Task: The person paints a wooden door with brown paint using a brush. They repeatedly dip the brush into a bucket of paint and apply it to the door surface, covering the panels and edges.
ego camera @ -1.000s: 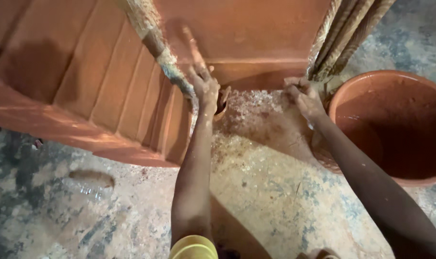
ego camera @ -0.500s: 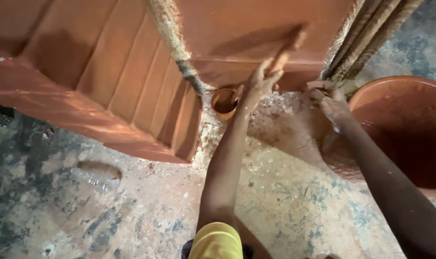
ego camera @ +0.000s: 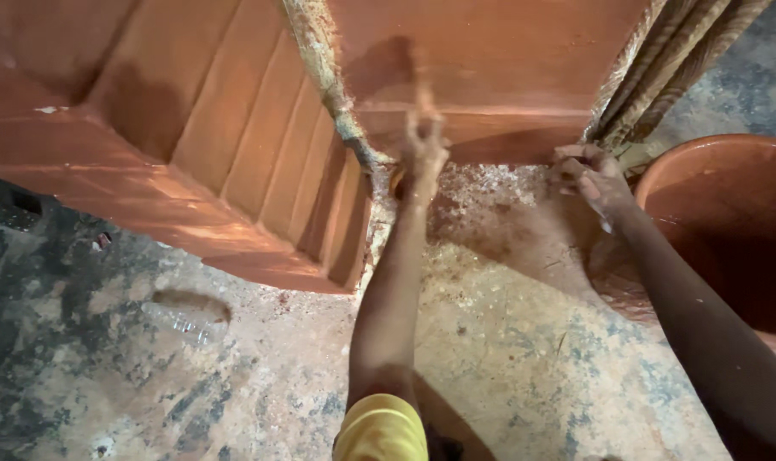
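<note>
My left hand point(ego camera: 424, 152) is stretched forward and shut on a thin brush point(ego camera: 419, 85), which is blurred and points up against the red-brown painted wooden panel point(ego camera: 490, 60). Just behind this hand, a small round tin point(ego camera: 395, 181) stands on the floor, mostly hidden. My right hand point(ego camera: 588, 177) rests with curled fingers on the floor at the foot of the carved twisted posts point(ego camera: 661, 68), beside the big red-brown bucket point(ego camera: 661, 171). I see nothing in its fingers.
A ribbed, red-brown painted wooden frame point(ego camera: 234, 171) lies slanted on the left, with a paint-crusted edge strip point(ego camera: 324, 68) along it. The concrete floor point(ego camera: 507, 341) is stained with paint and dust. A clear plastic bottle point(ego camera: 187, 318) lies on the floor at the left.
My left hand has swung with the brush from the crusted edge strip to the right and up onto the flat panel. My right hand has stayed beside the bucket.
</note>
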